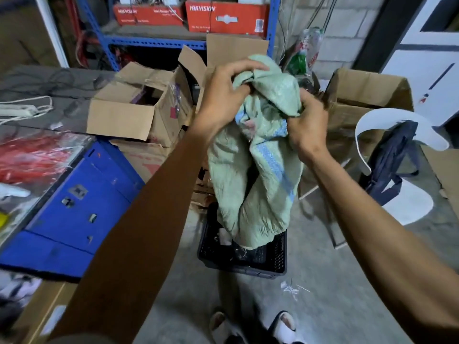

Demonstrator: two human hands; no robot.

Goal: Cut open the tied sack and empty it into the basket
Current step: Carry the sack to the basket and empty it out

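A pale green woven sack (258, 170) with a blue stripe hangs limp in front of me, held up by its top end. My left hand (223, 95) grips the bunched upper part from the left. My right hand (308, 122) grips the fabric on the right, a little lower. The sack's lower end droops into a black perforated plastic basket (275, 261) on the concrete floor. Small pale and dark items lie inside the basket, partly hidden by the sack.
Open cardboard boxes (129, 112) stand behind and left of the basket, another box (367, 95) to the right. A blue metal cabinet (74, 207) lies at left, a white chair (407, 175) with a dark bag at right. My sandalled feet (253, 326) stand just before the basket.
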